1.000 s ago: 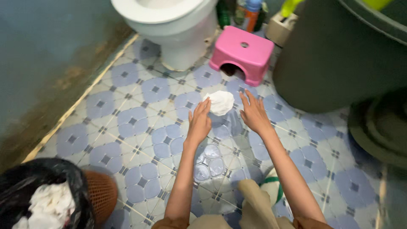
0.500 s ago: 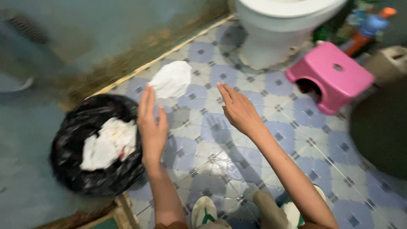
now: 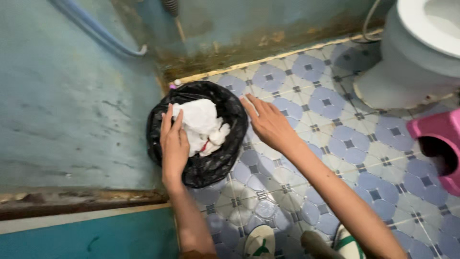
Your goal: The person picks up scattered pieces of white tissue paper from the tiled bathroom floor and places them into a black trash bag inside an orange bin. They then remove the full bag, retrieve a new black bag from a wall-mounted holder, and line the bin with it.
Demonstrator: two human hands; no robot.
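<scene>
**Inspector:** Left hand [image 3: 173, 144]?

**Assistant:** Flat, fingers straight and pressed together, palm down. It lies over the near-left rim of the round bin lined with a black plastic bag [image 3: 163, 125], fingertips touching the crumpled white tissue paper [image 3: 201, 125]. Nothing is pinched or gripped.

**Inspector:** Right hand [image 3: 270, 123]?

**Assistant:** Open, fingers extended and slightly spread, palm down. It hovers at the bin's right edge, fingertips just beside the black liner. It holds nothing.

**Inspector:** Location of the paper?

**Assistant:** Inside the bin, heaped in the middle of the liner, with a small red mark among the white. The bin stands on the blue-and-white patterned tile floor [image 3: 335, 139], in the corner against the stained blue-green wall [image 3: 72, 110].

**Inspector:** Surroundings?

**Assistant:** White ceramic toilet base [image 3: 407, 72] at upper right, well apart from the bin. Pink plastic stool [image 3: 438, 144] at the right edge. White-and-green shoes [image 3: 261, 242] at the bottom.
</scene>
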